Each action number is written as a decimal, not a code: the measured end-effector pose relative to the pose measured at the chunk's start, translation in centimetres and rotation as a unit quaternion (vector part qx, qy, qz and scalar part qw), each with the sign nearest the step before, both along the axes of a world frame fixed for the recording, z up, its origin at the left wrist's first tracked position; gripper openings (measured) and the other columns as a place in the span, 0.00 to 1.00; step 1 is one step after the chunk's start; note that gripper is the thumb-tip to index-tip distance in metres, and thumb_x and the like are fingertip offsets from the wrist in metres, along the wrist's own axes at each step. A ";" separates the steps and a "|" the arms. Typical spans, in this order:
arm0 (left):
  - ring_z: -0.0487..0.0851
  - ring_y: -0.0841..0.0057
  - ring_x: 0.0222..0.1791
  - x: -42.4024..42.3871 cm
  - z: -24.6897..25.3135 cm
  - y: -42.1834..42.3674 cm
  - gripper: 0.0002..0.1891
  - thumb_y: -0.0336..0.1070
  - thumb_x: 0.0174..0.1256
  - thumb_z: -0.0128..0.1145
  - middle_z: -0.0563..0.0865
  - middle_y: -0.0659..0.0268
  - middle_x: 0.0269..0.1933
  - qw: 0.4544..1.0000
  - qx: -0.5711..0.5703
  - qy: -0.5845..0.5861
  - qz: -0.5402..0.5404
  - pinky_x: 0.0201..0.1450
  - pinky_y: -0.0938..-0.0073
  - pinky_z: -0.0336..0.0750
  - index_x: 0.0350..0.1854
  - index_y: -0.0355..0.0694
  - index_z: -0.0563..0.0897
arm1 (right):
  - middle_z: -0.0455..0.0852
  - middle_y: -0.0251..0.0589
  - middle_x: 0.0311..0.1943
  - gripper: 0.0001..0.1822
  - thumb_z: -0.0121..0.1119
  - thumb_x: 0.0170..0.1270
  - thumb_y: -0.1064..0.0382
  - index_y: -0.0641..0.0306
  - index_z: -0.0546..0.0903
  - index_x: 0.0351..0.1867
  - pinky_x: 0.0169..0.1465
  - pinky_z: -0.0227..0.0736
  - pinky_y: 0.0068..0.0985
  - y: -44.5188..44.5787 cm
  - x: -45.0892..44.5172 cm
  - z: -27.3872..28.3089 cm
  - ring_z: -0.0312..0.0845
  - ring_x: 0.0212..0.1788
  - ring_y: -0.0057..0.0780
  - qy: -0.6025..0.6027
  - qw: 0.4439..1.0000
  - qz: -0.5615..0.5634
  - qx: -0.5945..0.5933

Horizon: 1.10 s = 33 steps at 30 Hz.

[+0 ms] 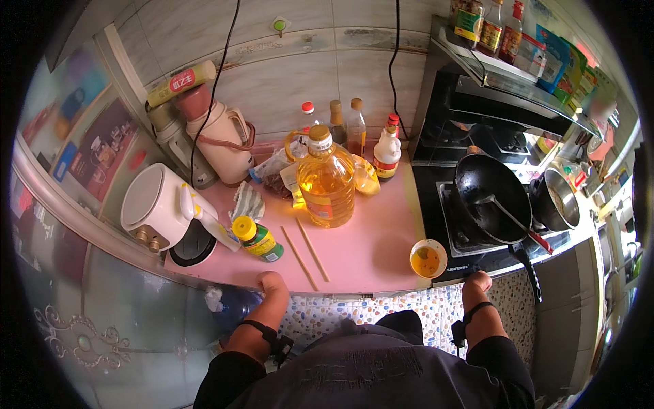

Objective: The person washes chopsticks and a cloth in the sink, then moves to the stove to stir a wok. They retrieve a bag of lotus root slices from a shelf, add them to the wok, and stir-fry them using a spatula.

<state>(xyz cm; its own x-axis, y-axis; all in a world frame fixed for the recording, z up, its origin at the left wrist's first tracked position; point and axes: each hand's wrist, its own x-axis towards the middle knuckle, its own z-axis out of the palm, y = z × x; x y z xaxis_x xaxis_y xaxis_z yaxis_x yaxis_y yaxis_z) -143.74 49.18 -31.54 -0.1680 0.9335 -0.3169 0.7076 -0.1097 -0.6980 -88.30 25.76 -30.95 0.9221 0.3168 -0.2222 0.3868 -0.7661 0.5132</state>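
Note:
My left hand rests at the front edge of the pink counter, its fingers mostly hidden from above. Just beyond it stands a green jar with a yellow lid. A pair of wooden chopsticks lies to the right of the jar. At the front edge of the gas stove is my right hand, curled, with its fingers unclear. Close by, left of that hand, a small bowl holds orange-yellow liquid resembling beaten egg. A black wok sits on the burner, with a red-handled spatula leaning in it.
A large cooking-oil jug stands mid-counter, with sauce bottles behind. At left are a white appliance and a pink thermos flask. The wok handle juts past the stove edge. A steel pot sits farther right.

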 end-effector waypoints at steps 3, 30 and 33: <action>0.82 0.76 0.21 -0.1 0.3 0.1 0.01 0.36 0.53 0.64 0.84 0.75 0.24 1.000 -0.011 -0.016 0.017 0.17 0.65 0.69 0.26 0.51 0.87 | 0.89 0.28 0.33 0.07 0.62 0.58 0.60 0.50 0.90 0.35 0.20 0.77 0.32 0.2 -0.3 0.4 0.86 0.32 0.25 -0.008 1.000 -0.002 0.008; 0.84 0.81 0.29 0.9 1.7 0.0 0.05 0.34 0.58 0.61 0.86 0.78 0.31 1.000 -0.020 0.018 0.015 0.21 0.66 0.71 0.31 0.54 0.88 | 0.89 0.27 0.31 0.07 0.62 0.57 0.58 0.49 0.90 0.31 0.23 0.76 0.34 -0.4 1.0 -1.0 0.86 0.32 0.25 -0.028 0.996 -0.041 0.077; 0.82 0.83 0.39 0.4 0.0 0.3 0.09 0.34 0.60 0.59 0.86 0.81 0.39 1.000 0.002 -0.010 0.018 0.29 0.66 0.73 0.36 0.57 0.89 | 0.88 0.26 0.27 0.08 0.59 0.60 0.58 0.46 0.89 0.27 0.22 0.71 0.30 -0.6 1.2 -1.9 0.84 0.30 0.24 -0.067 0.986 -0.076 0.132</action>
